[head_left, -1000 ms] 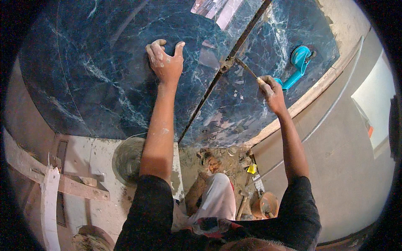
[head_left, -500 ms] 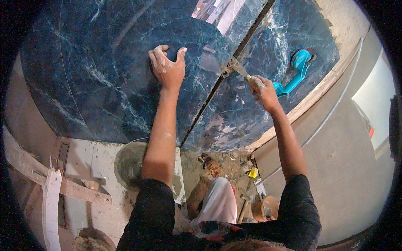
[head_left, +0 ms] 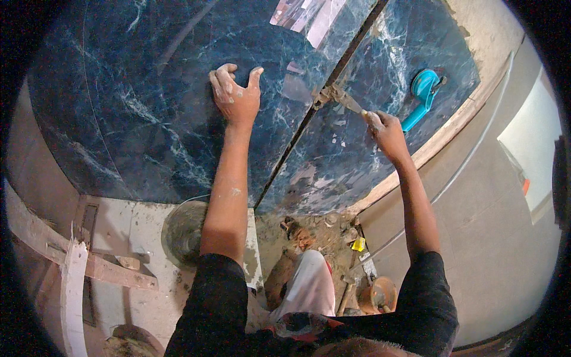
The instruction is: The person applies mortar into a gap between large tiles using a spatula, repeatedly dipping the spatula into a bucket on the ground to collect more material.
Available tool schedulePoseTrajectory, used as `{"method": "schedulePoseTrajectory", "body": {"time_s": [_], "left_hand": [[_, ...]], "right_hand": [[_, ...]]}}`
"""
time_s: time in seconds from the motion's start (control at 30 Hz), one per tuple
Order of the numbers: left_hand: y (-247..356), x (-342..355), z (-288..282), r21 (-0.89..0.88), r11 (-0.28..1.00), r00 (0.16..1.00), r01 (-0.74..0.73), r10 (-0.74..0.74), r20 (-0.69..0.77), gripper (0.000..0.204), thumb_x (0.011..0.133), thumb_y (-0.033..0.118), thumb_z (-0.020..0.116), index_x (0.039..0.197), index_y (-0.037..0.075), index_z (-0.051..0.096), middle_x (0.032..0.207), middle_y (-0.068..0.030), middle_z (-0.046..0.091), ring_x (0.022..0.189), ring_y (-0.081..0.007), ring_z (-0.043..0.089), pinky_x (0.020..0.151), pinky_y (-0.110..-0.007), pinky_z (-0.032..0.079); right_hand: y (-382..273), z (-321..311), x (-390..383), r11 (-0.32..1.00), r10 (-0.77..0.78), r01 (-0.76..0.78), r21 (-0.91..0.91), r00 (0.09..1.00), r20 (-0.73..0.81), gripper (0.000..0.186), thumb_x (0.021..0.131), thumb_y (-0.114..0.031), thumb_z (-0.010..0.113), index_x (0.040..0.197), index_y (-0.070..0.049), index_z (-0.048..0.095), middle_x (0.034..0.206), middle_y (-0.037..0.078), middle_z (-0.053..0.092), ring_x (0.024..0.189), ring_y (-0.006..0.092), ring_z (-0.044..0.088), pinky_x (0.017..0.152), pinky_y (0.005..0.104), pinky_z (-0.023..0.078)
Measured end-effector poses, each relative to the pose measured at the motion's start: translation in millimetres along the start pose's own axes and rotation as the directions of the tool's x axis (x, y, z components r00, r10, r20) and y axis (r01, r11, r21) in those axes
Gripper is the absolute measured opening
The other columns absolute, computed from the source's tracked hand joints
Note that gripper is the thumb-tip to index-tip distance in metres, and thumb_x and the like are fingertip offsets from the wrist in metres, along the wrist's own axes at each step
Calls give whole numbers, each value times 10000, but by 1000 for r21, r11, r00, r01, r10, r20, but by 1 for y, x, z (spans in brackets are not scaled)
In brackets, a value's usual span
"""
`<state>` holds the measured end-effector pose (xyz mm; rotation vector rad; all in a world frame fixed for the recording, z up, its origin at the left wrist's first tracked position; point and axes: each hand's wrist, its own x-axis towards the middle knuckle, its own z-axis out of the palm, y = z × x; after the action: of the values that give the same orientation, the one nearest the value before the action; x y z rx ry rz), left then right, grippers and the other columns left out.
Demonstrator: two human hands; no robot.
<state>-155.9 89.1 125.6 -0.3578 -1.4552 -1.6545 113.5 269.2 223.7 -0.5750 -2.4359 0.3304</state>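
Note:
A dark blue veined stone slab meets a second slab of the same stone along a narrow, dark joint. My left hand rests on the left slab, thumb and fingers apart, with nothing visible in it. In my right hand is a putty knife, gripped by its handle over the right slab. Greyish mortar sits across the joint and trails along the blade. Beyond my right hand, a turquoise suction-cup lifter is on the right slab, partly hidden by the hand.
A round bucket stands below the left slab's near edge, beside my left forearm. Broken wood pieces lie at lower left. An orange-brown tub and a wooden-handled tool are near my knee. A pale cable runs along the right.
My right hand has shifted right with the putty knife, and mortar now shows farther from the joint toward the right slab. My left hand has stayed almost in place.

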Motion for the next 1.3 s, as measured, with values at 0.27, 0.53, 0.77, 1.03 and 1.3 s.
{"method": "schedulePoseTrajectory", "body": {"time_s": [0.27, 0.53, 0.77, 1.03, 1.3], "left_hand": [[-4, 0, 4, 8, 1000, 999, -12, 12, -52, 538, 722, 337, 869, 1031, 21, 562, 987, -129, 555, 875, -292, 543, 779, -426, 478], [1, -1, 2, -20, 1000, 1000, 15, -15, -25, 524, 746, 326, 847, 1048, 27, 539, 1007, -152, 532, 928, -340, 558, 796, -444, 480], [0, -1, 0, 16, 1000, 999, -8, 9, -32, 544, 718, 343, 869, 1039, 24, 567, 986, -123, 559, 863, -288, 555, 776, -420, 486], [-4, 0, 3, 2, 1000, 998, -7, 7, -59, 529, 734, 349, 853, 1039, 34, 557, 992, -138, 550, 889, -307, 565, 782, -430, 488], [-3, -1, 6, -11, 1000, 998, -4, 3, -60, 529, 719, 339, 865, 1028, 29, 568, 991, -130, 560, 871, -285, 559, 774, -421, 488]], "right_hand": [[-3, -1, -24, 915, -369, 307, -261, 898, -239, 229, 942, -183, 610, 1142, -82, 656, 945, 141, 642, 833, 298, 657, 721, 400, 525], [4, 12, -4, 733, -539, 403, -549, 836, -106, 443, 857, -59, 621, 1284, -175, 596, 1039, 120, 550, 889, 318, 631, 686, 424, 554], [-3, 19, 1, 680, -496, 369, -633, 868, -27, 401, 868, -98, 653, 1264, -153, 619, 1059, 115, 554, 796, 317, 649, 643, 421, 548], [-18, 5, -29, 796, -425, 323, -511, 901, -92, 347, 843, -76, 657, 1185, -134, 659, 1009, 132, 563, 797, 335, 631, 660, 434, 535], [-23, 32, -29, 807, -447, 381, -451, 893, -46, 324, 847, -102, 654, 1169, -137, 648, 999, 150, 552, 781, 363, 624, 636, 463, 535]]}}
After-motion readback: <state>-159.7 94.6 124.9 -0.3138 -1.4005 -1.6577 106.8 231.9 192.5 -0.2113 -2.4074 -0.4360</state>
